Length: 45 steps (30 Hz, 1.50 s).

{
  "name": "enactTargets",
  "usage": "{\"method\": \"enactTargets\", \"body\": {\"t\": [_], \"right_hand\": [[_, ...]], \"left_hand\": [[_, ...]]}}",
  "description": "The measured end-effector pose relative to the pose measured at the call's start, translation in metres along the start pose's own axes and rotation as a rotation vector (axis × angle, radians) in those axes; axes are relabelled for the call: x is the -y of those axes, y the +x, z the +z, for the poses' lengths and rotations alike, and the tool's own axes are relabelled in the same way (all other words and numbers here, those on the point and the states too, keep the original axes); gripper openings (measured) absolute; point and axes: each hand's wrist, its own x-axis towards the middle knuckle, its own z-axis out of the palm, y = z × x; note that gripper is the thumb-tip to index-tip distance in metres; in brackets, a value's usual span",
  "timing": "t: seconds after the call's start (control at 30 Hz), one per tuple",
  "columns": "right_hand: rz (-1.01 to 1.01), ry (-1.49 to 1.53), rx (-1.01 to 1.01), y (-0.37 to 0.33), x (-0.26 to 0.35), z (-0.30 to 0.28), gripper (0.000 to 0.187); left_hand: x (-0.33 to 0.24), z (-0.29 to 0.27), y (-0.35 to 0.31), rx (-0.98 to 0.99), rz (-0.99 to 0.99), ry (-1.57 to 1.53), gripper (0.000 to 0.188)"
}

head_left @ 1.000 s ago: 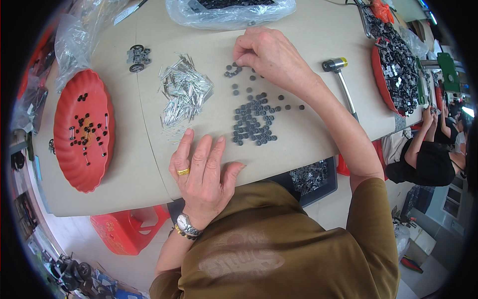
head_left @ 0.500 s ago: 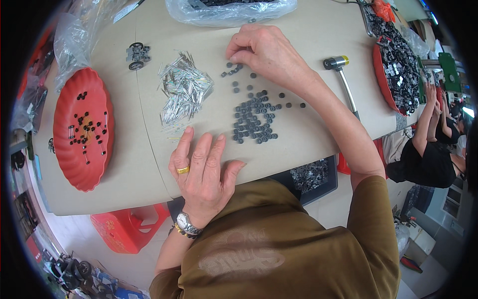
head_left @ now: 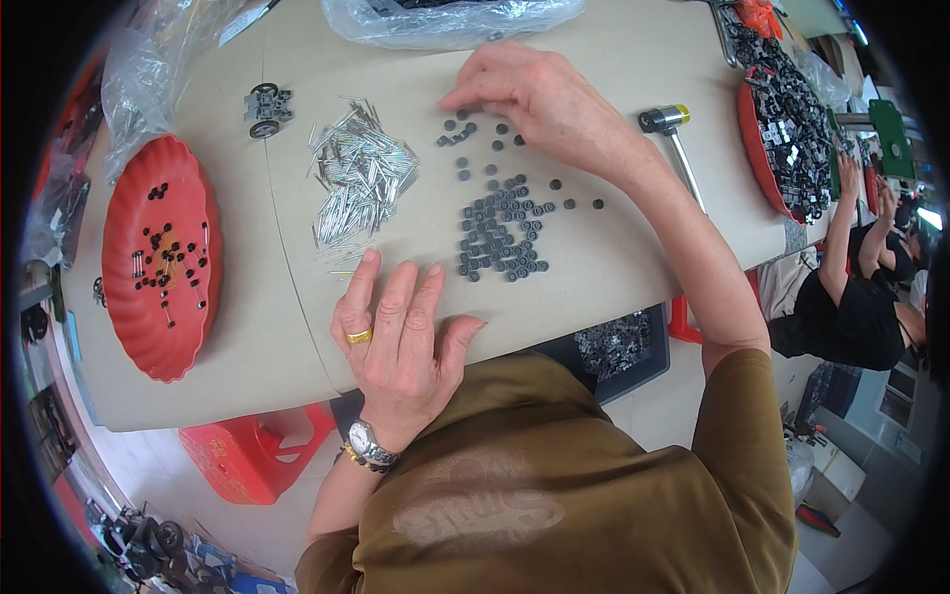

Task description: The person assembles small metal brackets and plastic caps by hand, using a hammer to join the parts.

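Note:
My left hand [head_left: 401,342] lies on the near edge of the table with its fingers spread, holding nothing. Its fingertips are beside a pile of thin silver metal pins [head_left: 361,173]. At the far side my right hand [head_left: 549,104] hovers over a few scattered dark wheels [head_left: 470,129]; its fingers stretch leftward, and nothing shows in them. Nearer to me, many small dark grey wheels [head_left: 500,233] lie grouped, mostly flat. Left of the pins stands a small grey chassis with black wheels [head_left: 267,109].
A red scalloped tray [head_left: 124,297] at left holds black wheels, some on pins. A hammer [head_left: 677,148] lies at right, near a red tray [head_left: 755,148] heaped with black parts. A clear plastic bag [head_left: 445,28] sits at the far edge. People sit at far right.
My right hand's fingers have gone from a curled pinch to stretched out, reaching slightly left. More loose wheels show under that hand. My left hand has stayed in place.

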Motion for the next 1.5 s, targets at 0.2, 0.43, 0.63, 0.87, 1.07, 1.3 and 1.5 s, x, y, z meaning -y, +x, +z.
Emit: {"method": "enactTargets", "body": {"t": [0.2,0.43,0.63,0.87,1.07,1.3,1.5], "right_hand": [[-0.178,-0.086,0.126,0.001,0.002,0.002,0.047],[-0.108,-0.123,0.174,-0.009,0.004,-0.007,0.049],[-0.073,-0.133,0.148,-0.027,0.005,-0.010,0.047],[-0.010,-0.134,0.091,-0.045,0.020,-0.011,0.045],[0.045,-0.091,0.098,-0.060,0.037,-0.010,0.043],[0.083,-0.019,0.064,-0.060,0.047,-0.010,0.050],[0.055,-0.090,-0.076,-0.036,0.028,0.002,0.019]], "left_hand": [[0.001,0.002,-0.001,-0.026,0.003,0.017,0.050],[0.000,0.002,0.001,-0.031,0.007,0.032,0.049],[-0.002,-0.001,-0.001,0.018,-0.012,0.017,0.053],[0.000,0.002,-0.001,-0.040,0.011,0.024,0.050],[0.001,0.004,-0.001,-0.047,0.007,0.013,0.050],[0.001,0.002,-0.002,-0.041,0.004,0.024,0.049],[0.001,0.004,-0.001,-0.049,0.014,0.021,0.049]]}}
